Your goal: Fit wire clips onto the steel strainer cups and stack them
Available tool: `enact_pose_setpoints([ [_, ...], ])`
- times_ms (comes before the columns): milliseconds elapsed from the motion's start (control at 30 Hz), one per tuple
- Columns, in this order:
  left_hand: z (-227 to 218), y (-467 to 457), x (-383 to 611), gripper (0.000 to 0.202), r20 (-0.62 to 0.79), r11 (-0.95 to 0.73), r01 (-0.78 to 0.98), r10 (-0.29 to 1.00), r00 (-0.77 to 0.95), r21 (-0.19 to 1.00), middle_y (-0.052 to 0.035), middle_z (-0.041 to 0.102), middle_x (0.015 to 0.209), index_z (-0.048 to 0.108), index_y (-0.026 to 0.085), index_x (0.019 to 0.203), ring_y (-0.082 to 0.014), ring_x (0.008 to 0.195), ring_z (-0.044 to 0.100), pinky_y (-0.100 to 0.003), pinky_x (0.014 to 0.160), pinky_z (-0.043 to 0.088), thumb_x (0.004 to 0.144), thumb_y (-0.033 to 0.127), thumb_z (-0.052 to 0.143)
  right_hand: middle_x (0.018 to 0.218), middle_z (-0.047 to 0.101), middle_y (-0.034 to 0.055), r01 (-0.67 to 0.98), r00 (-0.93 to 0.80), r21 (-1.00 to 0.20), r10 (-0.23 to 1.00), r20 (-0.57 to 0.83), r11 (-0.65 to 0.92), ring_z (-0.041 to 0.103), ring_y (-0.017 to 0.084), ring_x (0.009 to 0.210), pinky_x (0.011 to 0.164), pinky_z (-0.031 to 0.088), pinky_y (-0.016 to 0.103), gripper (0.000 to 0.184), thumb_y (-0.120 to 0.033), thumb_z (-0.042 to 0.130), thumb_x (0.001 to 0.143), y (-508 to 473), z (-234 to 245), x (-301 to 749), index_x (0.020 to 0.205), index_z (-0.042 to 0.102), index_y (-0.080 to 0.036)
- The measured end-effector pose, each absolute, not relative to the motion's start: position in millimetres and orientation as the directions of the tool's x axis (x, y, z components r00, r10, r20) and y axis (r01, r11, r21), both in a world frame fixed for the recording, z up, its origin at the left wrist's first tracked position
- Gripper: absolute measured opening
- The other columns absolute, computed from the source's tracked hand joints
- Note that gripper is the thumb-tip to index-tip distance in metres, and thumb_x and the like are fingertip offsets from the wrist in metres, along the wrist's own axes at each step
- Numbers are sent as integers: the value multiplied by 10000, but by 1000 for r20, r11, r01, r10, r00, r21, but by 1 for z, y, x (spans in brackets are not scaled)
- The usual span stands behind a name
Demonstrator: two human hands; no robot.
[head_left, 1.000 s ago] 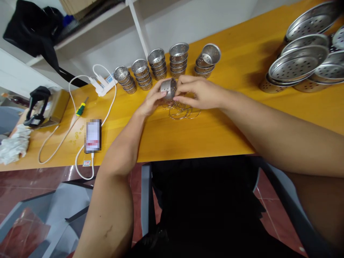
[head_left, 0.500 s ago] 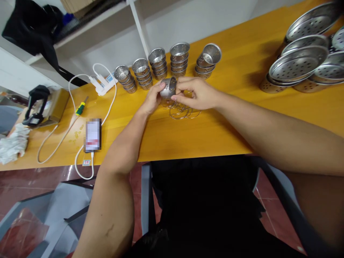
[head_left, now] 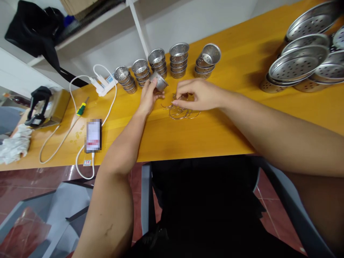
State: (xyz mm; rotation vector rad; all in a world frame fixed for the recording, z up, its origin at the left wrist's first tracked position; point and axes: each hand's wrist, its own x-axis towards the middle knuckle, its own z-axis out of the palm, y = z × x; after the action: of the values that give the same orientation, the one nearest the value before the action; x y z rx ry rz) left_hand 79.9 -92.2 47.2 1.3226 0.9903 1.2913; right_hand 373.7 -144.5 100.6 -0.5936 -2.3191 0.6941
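Observation:
My left hand holds a small perforated metal cup just above the yellow table, close to the row of stacked cups. My right hand rests over a loose pile of thin wire rings, its thumb and forefinger pinched together at the pile. Whether a ring is between those fingers is too fine to make out.
Stacks of large perforated metal trays fill the far right. A phone on a white cable, a power strip, a screwdriver, a tape dispenser and a crumpled cloth lie at the left. White shelving stands behind.
My two hands, together on the cup before, have parted. The left hand carried the cup leftward toward the stacks; the right hand dropped to the wire rings.

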Motion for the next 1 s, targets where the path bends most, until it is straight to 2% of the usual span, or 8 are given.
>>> enact_pose_setpoints([
  [133, 42, -84, 71, 806, 251, -250, -48, 968, 17, 967, -66, 881, 1376, 721, 325, 1381, -197, 1107, 859, -370, 991, 767, 916, 910, 1022, 1309, 798, 151, 445, -690, -487, 634, 349, 752, 729, 348, 1142, 1061, 593, 511, 583, -835, 738, 1240, -131, 89, 384, 1220, 849, -263],
  [267, 42, -86, 74, 794, 249, -249, 2, 968, 37, 968, -82, 893, 1427, 708, 310, 1413, -209, 1131, 861, -408, 1029, 781, 937, 847, 1047, 1600, 747, 236, 625, -269, -495, 762, 590, 604, 665, 450, 1481, 1330, 569, 628, 355, -592, 678, 1304, -117, 94, 404, 1435, 789, -282],
  [367, 42, -89, 76, 800, 258, -261, 22, 963, 81, 965, -105, 902, 1472, 714, 296, 1438, -228, 1168, 873, -412, 1017, 783, 951, 834, 1050, 1780, 655, 264, 738, -44, -530, 814, 580, 417, 587, 482, 1650, 1462, 489, 670, 417, -512, 782, 1253, -109, 100, 419, 1598, 769, -277],
  [467, 41, -89, 76, 800, 241, -246, 42, 965, 101, 968, -115, 894, 1528, 709, 313, 1475, -257, 1270, 874, -421, 1048, 774, 960, 827, 1043, 1768, 679, 265, 811, -36, -517, 905, 424, 275, 599, 504, 1669, 1482, 465, 688, 440, -444, 831, 1213, -101, 99, 427, 1610, 826, -254],
  [567, 40, -88, 75, 815, 231, -237, 45, 967, 107, 971, -135, 852, 1619, 681, 321, 1573, -277, 1320, 857, -492, 1131, 760, 1004, 816, 989, 1738, 744, 227, 819, -52, -521, 936, 349, 240, 700, 475, 1611, 1416, 540, 644, 405, -358, 707, 1253, -97, 98, 428, 1617, 871, -285],
  [700, 39, -88, 74, 812, 236, -245, 61, 964, 122, 968, -144, 849, 1640, 687, 316, 1591, -273, 1284, 867, -506, 1132, 773, 1018, 807, 988, 1756, 801, 192, 852, -84, -458, 931, 355, 252, 740, 458, 1652, 1415, 578, 612, 520, -265, 584, 1230, -98, 100, 427, 1638, 906, -274],
  [833, 35, -83, 73, 847, 244, -257, 83, 960, 140, 963, -136, 864, 1614, 701, 323, 1559, -261, 1258, 876, -477, 1097, 791, 985, 864, 1009, 1762, 817, 183, 864, -136, -412, 922, 362, 289, 751, 428, 1658, 1452, 582, 584, 556, -264, 548, 1228, -92, 97, 429, 1654, 904, -259],
  [1000, 30, -79, 72, 1000, 269, -280, 54, 950, 159, 959, -131, 848, 1530, 704, 318, 1519, -336, 1449, 854, -520, 1148, 777, 869, 1010, 1018, 1714, 840, 195, 827, -192, -438, 909, 369, 352, 763, 412, 1571, 1451, 561, 569, 489, -329, 573, 1249, -76, 81, 436, 1596, 907, -249],
])
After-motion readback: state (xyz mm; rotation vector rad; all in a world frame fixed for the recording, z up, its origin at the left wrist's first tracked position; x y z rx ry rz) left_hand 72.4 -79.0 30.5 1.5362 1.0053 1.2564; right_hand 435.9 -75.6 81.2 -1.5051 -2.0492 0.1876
